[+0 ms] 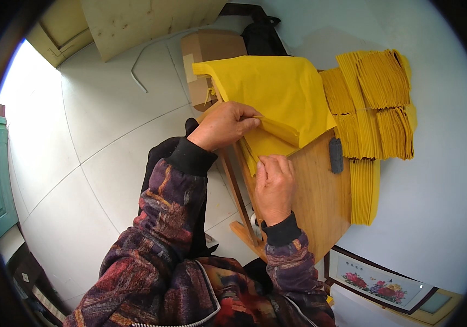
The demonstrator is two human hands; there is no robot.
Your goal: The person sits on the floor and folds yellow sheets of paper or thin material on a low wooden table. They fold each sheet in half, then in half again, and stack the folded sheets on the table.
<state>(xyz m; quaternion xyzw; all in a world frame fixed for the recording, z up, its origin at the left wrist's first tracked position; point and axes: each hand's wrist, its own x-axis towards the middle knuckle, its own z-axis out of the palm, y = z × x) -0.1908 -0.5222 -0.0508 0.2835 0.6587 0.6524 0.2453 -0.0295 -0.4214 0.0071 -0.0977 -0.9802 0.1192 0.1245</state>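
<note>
The left hand (223, 126) pinches a fold of the big yellow paper (277, 92); the right hand (273, 185) presses its edge on the desk (320, 201); many folded stacks (375, 109) lie done; this sheet looks half folded.

Head camera looks steeply down, close over the wooden table (320, 196).
</note>
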